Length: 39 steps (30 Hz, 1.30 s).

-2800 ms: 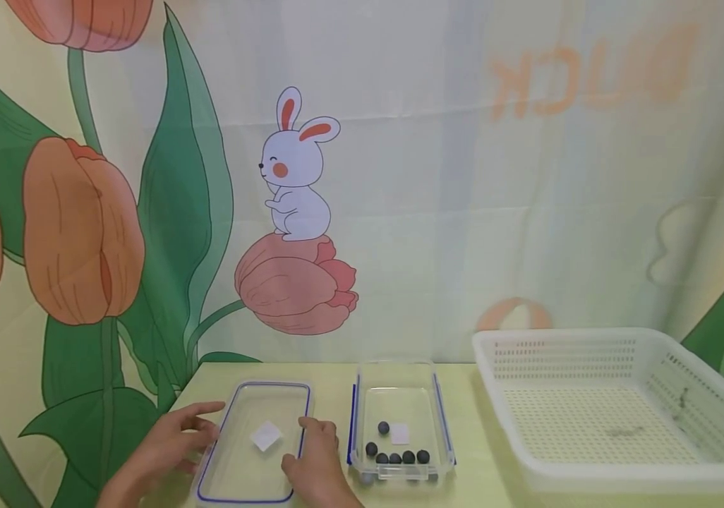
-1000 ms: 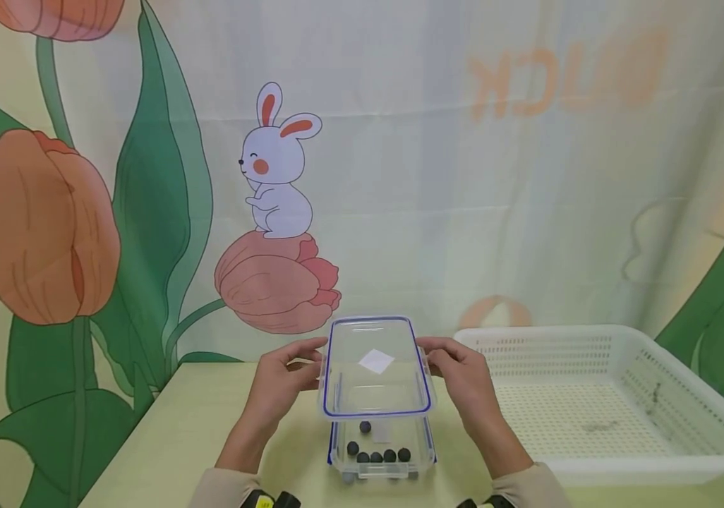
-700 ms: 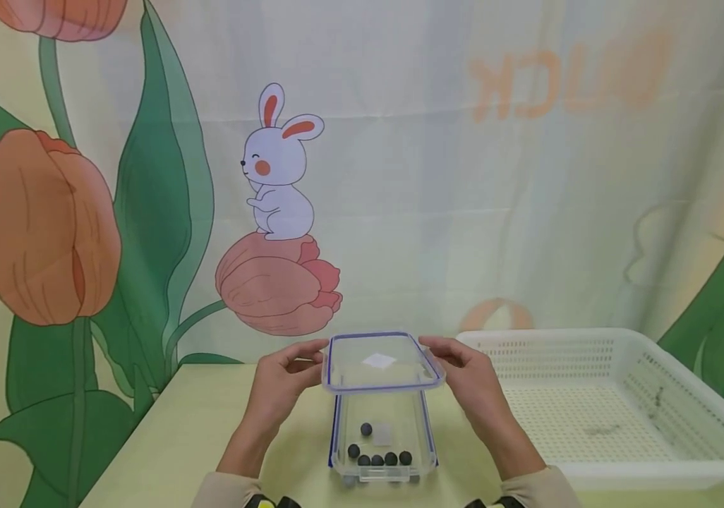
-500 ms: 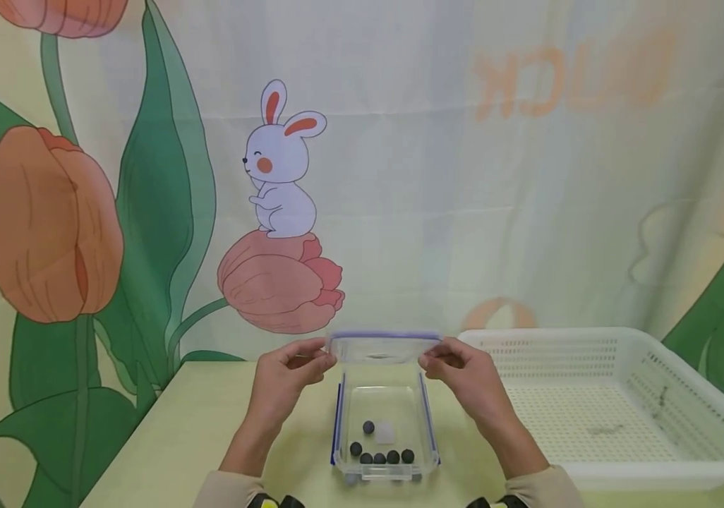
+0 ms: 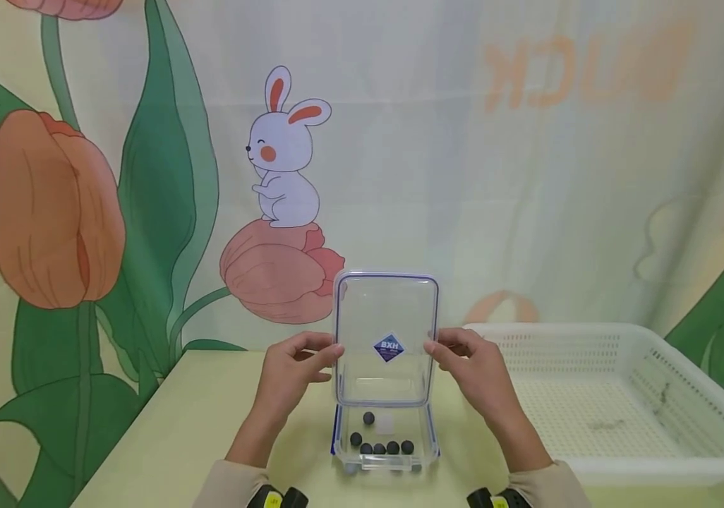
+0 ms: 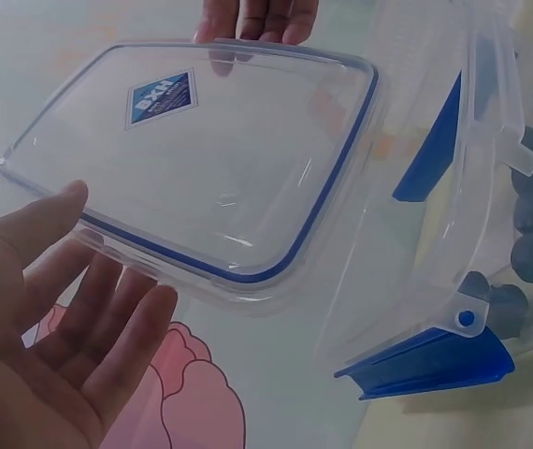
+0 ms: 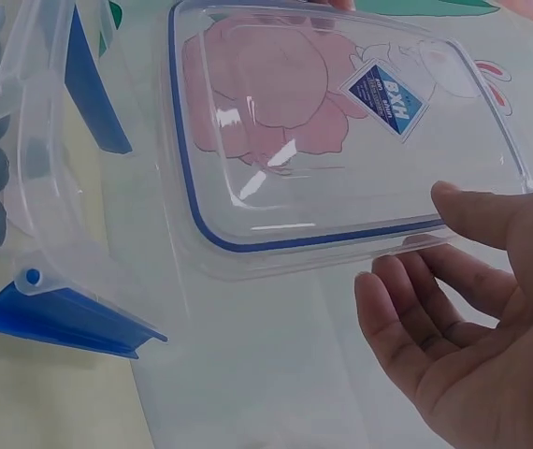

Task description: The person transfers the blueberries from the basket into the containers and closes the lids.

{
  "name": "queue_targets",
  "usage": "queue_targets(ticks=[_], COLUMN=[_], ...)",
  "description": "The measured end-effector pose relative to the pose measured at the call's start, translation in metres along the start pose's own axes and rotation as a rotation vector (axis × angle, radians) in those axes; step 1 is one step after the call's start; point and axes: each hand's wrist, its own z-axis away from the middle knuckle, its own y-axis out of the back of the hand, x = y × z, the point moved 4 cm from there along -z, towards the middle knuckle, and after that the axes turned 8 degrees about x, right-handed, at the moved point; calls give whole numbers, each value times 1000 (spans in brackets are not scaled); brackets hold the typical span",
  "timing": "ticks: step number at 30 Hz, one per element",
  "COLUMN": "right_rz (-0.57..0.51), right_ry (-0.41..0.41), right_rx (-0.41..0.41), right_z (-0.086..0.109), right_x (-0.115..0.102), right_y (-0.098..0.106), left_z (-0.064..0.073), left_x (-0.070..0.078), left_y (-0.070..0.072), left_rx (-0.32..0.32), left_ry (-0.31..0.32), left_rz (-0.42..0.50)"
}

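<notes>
A clear plastic lid (image 5: 387, 303) with a blue seal and a blue diamond sticker (image 5: 389, 348) stands nearly upright over the back of a clear food container (image 5: 386, 462). My left hand (image 5: 292, 367) pinches its left long edge between thumb and fingers. On the opposite edge my right hand (image 5: 479, 374) does the same, its thumb (image 7: 458, 210) on the near face. Several dark blue-black balls (image 5: 393, 447) lie inside the container, mostly toward its front. Blue side clips (image 6: 435, 360) hang swung outward in both wrist views.
A large white perforated basket (image 5: 629, 466) stands to the right on the light green table (image 5: 165, 437). Behind the table hangs a cloth backdrop (image 5: 438, 155) printed with tulips and a rabbit.
The lid was lifted from the table at left and carried right over the container. It then tilted from nearly flat, through edge-on, to upright, so the sticker's blue printed side faces me.
</notes>
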Motion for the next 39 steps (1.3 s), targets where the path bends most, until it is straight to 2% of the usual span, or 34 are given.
queue_targets(ticks=[5, 13, 19, 28, 39], right_rz=[12, -25, 10, 88, 206], right_ry=[-14, -52, -76, -149, -168], right_rx=[0, -29, -58, -152, -211], right_z=[0, -4, -4, 2, 6], right_x=[-2, -1, 1, 7, 24], right_y=[2, -4, -9, -19, -32], left_z=[-2, -6, -6, -2, 5], left_x=[0, -2, -4, -13, -30], left_y=[-4, -6, -7, -7, -10], left_rx=[-18, 2, -9, -41, -151], left_ry=[4, 42, 51, 141, 266], left_rz=[-7, -29, -21, -85, -221])
